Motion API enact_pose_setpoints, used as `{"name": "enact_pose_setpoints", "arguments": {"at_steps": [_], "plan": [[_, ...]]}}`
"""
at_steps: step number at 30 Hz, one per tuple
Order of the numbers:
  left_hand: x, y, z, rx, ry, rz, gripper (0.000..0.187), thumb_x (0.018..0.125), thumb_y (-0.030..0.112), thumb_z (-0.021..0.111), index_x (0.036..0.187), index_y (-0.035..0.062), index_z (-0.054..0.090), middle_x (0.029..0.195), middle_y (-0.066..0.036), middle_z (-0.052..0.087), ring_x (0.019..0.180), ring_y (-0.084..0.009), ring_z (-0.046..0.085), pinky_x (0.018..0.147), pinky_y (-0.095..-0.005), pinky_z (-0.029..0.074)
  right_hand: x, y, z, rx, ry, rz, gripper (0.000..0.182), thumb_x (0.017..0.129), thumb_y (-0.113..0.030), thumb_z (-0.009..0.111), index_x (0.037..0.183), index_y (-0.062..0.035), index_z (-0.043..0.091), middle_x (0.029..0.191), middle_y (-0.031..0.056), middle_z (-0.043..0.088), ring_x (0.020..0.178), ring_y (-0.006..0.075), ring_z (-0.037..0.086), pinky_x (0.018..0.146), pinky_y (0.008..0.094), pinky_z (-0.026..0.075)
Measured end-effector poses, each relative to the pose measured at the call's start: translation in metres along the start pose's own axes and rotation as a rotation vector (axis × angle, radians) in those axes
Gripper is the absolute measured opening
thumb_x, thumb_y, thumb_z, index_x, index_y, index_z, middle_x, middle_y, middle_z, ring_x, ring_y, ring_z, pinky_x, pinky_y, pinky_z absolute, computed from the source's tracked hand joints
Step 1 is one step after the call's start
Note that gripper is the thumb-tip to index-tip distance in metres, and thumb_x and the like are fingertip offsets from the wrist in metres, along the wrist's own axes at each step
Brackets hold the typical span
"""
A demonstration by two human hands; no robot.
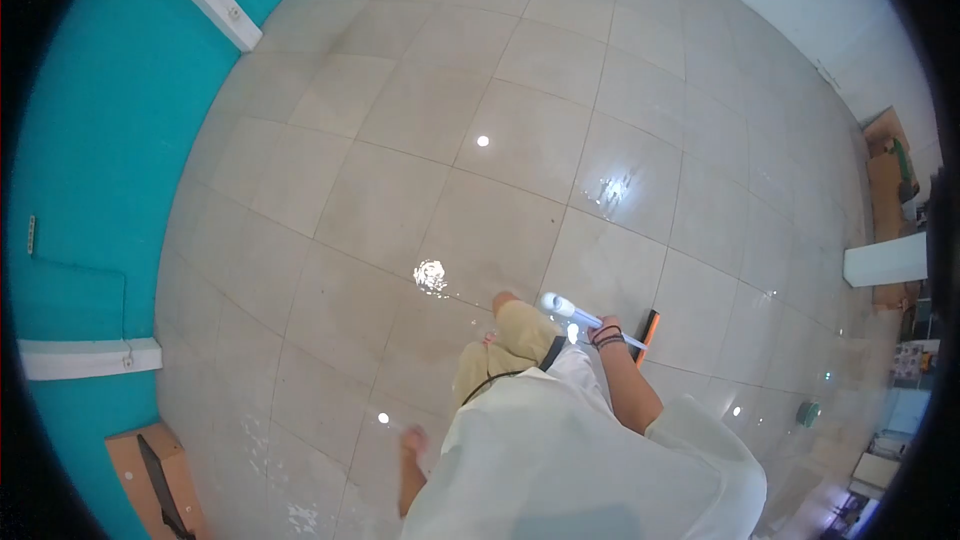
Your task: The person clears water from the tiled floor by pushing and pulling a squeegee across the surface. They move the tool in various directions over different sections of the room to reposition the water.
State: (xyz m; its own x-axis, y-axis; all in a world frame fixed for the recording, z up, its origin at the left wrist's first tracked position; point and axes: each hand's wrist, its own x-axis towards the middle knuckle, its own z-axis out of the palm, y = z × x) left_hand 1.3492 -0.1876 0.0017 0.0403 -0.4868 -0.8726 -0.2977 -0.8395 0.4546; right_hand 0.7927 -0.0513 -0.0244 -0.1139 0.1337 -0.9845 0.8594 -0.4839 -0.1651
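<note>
My right hand (604, 328), with dark bands at the wrist, is closed around the pole of a floor squeegee (575, 311). The white-capped end of the pole points up toward me. Beyond the hand, the orange and black squeegee head (648, 338) lies low by the floor. My left hand (413, 438) hangs out to the left over the tiles, apart from the squeegee; its fingers are blurred and I see nothing held in it. A bare foot (505, 300) shows past the beige trousers (500, 345).
Glossy, wet-looking floor tiles (500, 230) carry rippled light reflections. A teal wall (110, 130) with white pillars stands left, near a brown cardboard box (160, 475). To the right are a white pillar (885, 260), a small green round object (808, 413) and assorted goods.
</note>
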Motion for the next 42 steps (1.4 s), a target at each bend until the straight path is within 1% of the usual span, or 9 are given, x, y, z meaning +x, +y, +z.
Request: {"name": "enact_pose_setpoints", "arguments": {"at_steps": [1,2,3,7,12,25,32,36,42], "plan": [[0.014,0.041,-0.001,-0.085,0.017,0.042,0.019,0.081,0.022,0.042,0.092,0.0083,0.051,0.066,-0.004,0.054,0.063,-0.0129,0.053,0.051,-0.0257,0.044,-0.005,-0.006,0.011,0.003,0.001,0.008,0.01,0.073,-0.011,0.043,0.075,-0.0065,0.052,0.06,0.0072,0.05,0.056,0.0199,0.051,0.044,0.0337,0.041],[0.111,0.053,-0.033,0.752,0.125,0.576,0.017,0.082,0.021,0.041,0.088,0.008,0.05,0.064,-0.001,0.05,0.058,-0.0098,0.048,0.049,-0.0224,0.041,-0.016,-0.01,0.027,0.006,-0.002,0.017,0.01,0.073,-0.011,0.044,0.075,-0.0064,0.052,0.06,0.0073,0.05,0.055,0.0201,0.052,0.044,0.0337,0.041],[0.04,0.16,0.0,0.06,-0.044,0.348,0.018,0.083,0.021,0.041,0.089,0.0069,0.05,0.065,0.001,0.047,0.056,-0.0076,0.045,0.047,-0.0204,0.039,-0.025,-0.012,0.038,-0.002,-0.013,0.026,0.008,0.073,-0.011,0.043,0.074,-0.0074,0.05,0.058,0.0057,0.049,0.053,0.0189,0.052,0.044,0.0303,0.042],[-0.021,0.351,0.075,-0.062,0.081,0.61,0.026,0.082,0.026,0.043,0.099,0.0066,0.049,0.073,-0.001,0.054,0.06,-0.0074,0.048,0.048,-0.0194,0.037,-0.033,-0.019,0.093,0.06,0.021,0.08,0.009,0.075,-0.014,0.041,0.073,-0.0069,0.046,0.061,0.0054,0.051,0.051,0.0169,0.051,0.04,0.0266,0.042],[0.036,0.329,0.081,0.091,-0.103,0.519,0.029,0.082,0.026,0.044,0.1,0.0047,0.049,0.074,-0.004,0.056,0.064,-0.0088,0.05,0.054,-0.0205,0.04,-0.052,0.008,0.164,-0.015,0.061,0.229,0.011,0.07,-0.018,0.039,0.065,-0.0091,0.044,0.053,0.0066,0.041,0.042,0.0173,0.044,0.034,0.0261,0.04],[0.101,0.29,0.097,0.966,-0.268,0.197,0.021,0.079,0.021,0.043,0.089,0.0059,0.055,0.071,-0.007,0.057,0.061,-0.0137,0.054,0.055,-0.0263,0.043,-0.179,0.047,0.377,0.006,0.073,-0.408,0.01,0.068,-0.013,0.046,0.069,-0.0037,0.044,0.053,0.008,0.045,0.049,0.02,0.047,0.044,0.0334,0.04],[0.293,0.481,0.114,1.283,-0.34,0.517,0.022,0.074,0.019,0.044,0.087,0.0068,0.057,0.074,-0.011,0.058,0.066,-0.0233,0.056,0.06,-0.0345,0.043,-0.206,-0.015,0.474,-0.198,-0.29,-0.527,0.007,0.069,-0.01,0.045,0.067,-0.0052,0.041,0.051,0.0038,0.041,0.04,0.014,0.041,0.037,0.0244,0.037],[0.233,0.693,0.26,1.114,-0.034,0.675,0.026,0.073,0.026,0.048,0.085,0.006,0.059,0.069,-0.011,0.058,0.069,-0.0194,0.055,0.063,-0.0297,0.043,-0.228,-0.05,0.51,0.165,-0.538,-0.174,0.007,0.073,-0.009,0.045,0.068,-0.0058,0.041,0.052,0.0018,0.04,0.04,0.0114,0.04,0.035,0.0219,0.034],[0.205,0.771,0.39,0.671,-0.445,0.682,0.024,0.077,0.016,0.048,0.096,0.0025,0.053,0.08,-0.008,0.056,0.072,-0.013,0.054,0.063,-0.0239,0.042,-0.223,-0.011,0.527,-0.204,-0.585,-0.376,0.007,0.075,-0.011,0.048,0.075,-0.0057,0.043,0.056,0.0003,0.042,0.037,0.0072,0.037,0.032,0.0215,0.032]]}}
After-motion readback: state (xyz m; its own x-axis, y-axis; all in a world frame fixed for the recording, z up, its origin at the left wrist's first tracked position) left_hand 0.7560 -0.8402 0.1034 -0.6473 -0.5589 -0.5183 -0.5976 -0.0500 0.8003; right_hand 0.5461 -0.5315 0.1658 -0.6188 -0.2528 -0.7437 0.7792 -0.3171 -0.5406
